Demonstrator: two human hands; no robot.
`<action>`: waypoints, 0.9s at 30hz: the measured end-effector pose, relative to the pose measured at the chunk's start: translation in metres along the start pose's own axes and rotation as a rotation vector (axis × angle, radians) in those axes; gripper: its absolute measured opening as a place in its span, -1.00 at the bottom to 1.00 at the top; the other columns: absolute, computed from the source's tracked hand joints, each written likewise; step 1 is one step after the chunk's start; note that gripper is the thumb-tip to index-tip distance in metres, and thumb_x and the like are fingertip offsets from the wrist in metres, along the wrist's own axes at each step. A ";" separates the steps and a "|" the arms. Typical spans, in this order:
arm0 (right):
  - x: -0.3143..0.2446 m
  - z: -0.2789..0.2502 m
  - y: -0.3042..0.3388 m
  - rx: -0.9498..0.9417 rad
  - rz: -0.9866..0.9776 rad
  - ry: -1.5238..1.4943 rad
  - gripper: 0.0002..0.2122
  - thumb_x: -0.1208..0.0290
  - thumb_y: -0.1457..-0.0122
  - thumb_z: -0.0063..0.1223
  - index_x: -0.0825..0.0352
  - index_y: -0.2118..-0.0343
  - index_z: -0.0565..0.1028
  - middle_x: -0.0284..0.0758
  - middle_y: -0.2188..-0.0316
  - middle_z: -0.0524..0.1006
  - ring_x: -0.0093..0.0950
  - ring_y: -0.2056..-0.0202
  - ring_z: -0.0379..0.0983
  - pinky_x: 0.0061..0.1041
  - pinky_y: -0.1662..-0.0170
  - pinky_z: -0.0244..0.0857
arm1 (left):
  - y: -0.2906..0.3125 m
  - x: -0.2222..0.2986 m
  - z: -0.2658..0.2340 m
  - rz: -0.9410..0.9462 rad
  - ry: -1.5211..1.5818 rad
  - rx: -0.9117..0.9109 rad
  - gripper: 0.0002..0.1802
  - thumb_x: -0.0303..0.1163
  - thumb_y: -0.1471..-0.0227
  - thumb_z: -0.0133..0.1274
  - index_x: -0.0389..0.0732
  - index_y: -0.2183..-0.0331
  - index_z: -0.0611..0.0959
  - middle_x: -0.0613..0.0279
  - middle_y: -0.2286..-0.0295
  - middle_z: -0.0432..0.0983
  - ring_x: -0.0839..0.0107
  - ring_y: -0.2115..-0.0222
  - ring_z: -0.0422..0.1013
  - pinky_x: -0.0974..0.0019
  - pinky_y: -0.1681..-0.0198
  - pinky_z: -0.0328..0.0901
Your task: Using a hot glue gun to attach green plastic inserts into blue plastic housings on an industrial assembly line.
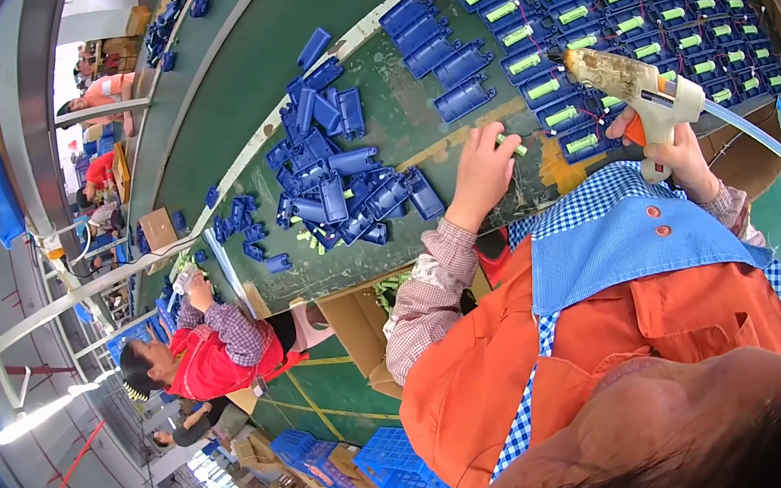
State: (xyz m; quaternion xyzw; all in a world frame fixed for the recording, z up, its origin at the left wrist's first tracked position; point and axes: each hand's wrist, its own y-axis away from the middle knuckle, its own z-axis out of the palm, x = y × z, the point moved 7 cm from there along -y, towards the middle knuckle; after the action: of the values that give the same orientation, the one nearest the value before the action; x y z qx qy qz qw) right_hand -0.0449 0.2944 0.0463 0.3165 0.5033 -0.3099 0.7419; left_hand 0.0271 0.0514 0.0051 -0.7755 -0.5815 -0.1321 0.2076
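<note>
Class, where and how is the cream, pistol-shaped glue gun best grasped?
Probably by its cream handle, from the lower right, as the right hand does: the handle points downward, placing a grip by the orange trigger, clear of the brownish nozzle.

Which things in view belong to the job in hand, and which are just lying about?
Apparently part of the work:
glue gun, in the right hand
glue stick, in the gun
green cylindrical cell, in the left hand
blue plastic housings, empty or holding cells

Seemingly just lying about:
blue plastic crate
cardboard boxes beyond it
</note>
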 end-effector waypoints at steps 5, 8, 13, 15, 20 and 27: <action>0.002 0.000 0.002 -0.037 -0.004 0.019 -0.46 0.39 0.17 0.02 0.43 0.02 0.31 -0.17 0.18 0.47 -0.37 0.08 0.41 -0.44 0.04 0.30 | 0.003 -0.007 0.003 -0.055 -0.018 0.039 -0.64 -0.58 0.31 0.21 -0.19 0.34 0.50 0.12 0.27 0.38 0.12 0.26 0.32 0.16 0.17 0.28; 0.003 -0.002 0.003 -0.015 -0.017 0.013 -0.43 0.33 0.17 0.07 0.44 0.02 0.31 -0.17 0.18 0.47 -0.38 0.09 0.42 -0.47 0.05 0.29 | 0.009 -0.013 -0.015 -0.106 -0.001 0.131 -0.66 -0.58 0.28 0.20 -0.21 0.35 0.49 0.11 0.30 0.39 0.09 0.27 0.32 0.14 0.18 0.27; 0.003 -0.006 0.003 0.021 -0.018 0.039 -0.46 0.28 0.16 0.10 0.41 0.06 0.34 -0.17 0.20 0.49 -0.37 0.10 0.43 -0.47 0.07 0.29 | 0.037 -0.051 -0.067 -0.291 -0.098 0.327 -0.74 -0.54 0.17 0.15 -0.25 0.34 0.47 0.06 0.36 0.41 0.05 0.27 0.32 0.12 0.18 0.23; 0.005 -0.006 0.001 0.019 -0.028 0.018 -0.44 0.30 0.16 0.10 0.42 0.03 0.33 -0.16 0.19 0.49 -0.38 0.11 0.44 -0.47 0.06 0.29 | 0.054 -0.062 -0.086 -0.412 -0.135 0.376 -0.80 -0.52 0.11 0.13 -0.26 0.36 0.48 0.05 0.36 0.41 0.06 0.29 0.32 0.14 0.18 0.22; 0.012 -0.008 -0.001 0.007 -0.026 0.020 -0.48 0.37 0.15 0.03 0.42 0.04 0.33 -0.16 0.19 0.50 -0.38 0.10 0.42 -0.46 0.06 0.27 | 0.118 -0.114 -0.140 -0.702 -0.366 0.635 -0.77 -0.52 0.12 0.17 -0.26 0.36 0.48 0.08 0.39 0.41 0.10 0.32 0.35 0.13 0.23 0.25; 0.002 -0.001 -0.007 -0.024 -0.022 0.025 -0.46 0.37 0.15 0.04 0.44 0.02 0.31 -0.17 0.19 0.49 -0.40 0.12 0.41 -0.48 0.07 0.26 | 0.091 -0.137 -0.197 -0.681 -0.633 0.757 -0.69 -0.47 0.20 0.21 -0.26 0.31 0.55 0.06 0.37 0.46 0.05 0.26 0.37 0.08 0.12 0.24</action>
State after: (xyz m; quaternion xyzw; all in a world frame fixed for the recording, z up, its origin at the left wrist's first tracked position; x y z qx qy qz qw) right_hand -0.0504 0.2906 0.0426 0.3059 0.5197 -0.3081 0.7358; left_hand 0.0814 -0.1795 0.1018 -0.4196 -0.8374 0.2625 0.2320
